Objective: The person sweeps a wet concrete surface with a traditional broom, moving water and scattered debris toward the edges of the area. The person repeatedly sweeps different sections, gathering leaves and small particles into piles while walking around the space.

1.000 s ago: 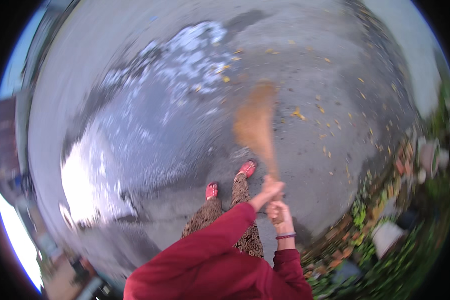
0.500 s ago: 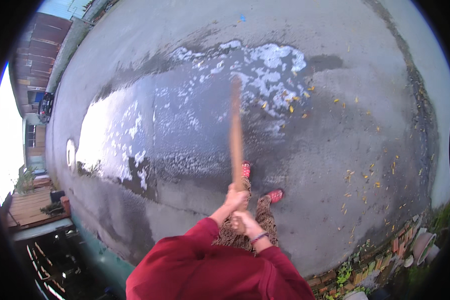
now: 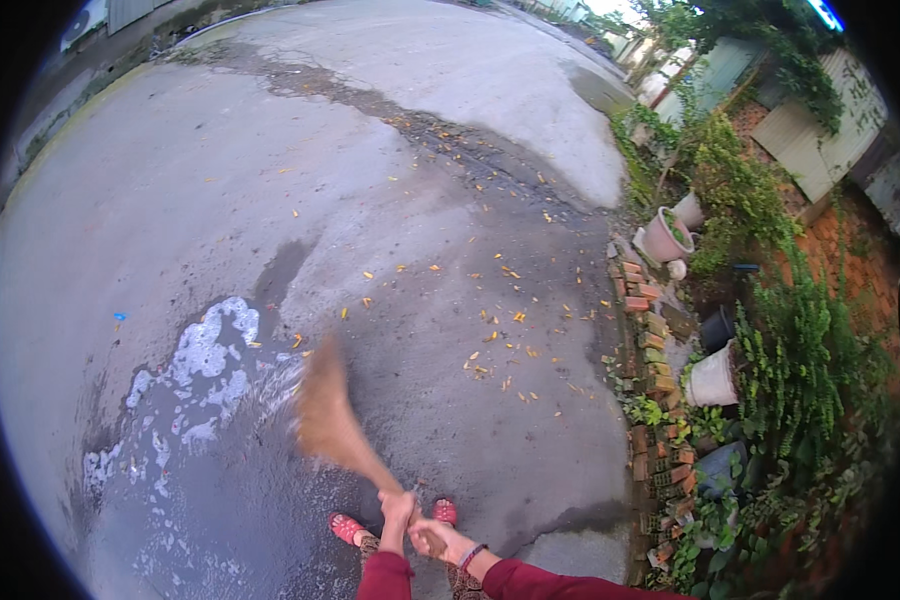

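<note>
As hands [image 3: 398,507] [image 3: 440,540] clasp broom [image 3: 332,418], foam [image 3: 202,348] nearby

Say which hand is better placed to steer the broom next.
Probably the left hand: it grips the broom nearer its broad sweeping end. The right hand also grips it, but farther back, closer to the body.

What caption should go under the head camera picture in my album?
Bare left hand and right hand grip a tan fan-shaped broom beside white patchy foam on wet grey ground.
</note>
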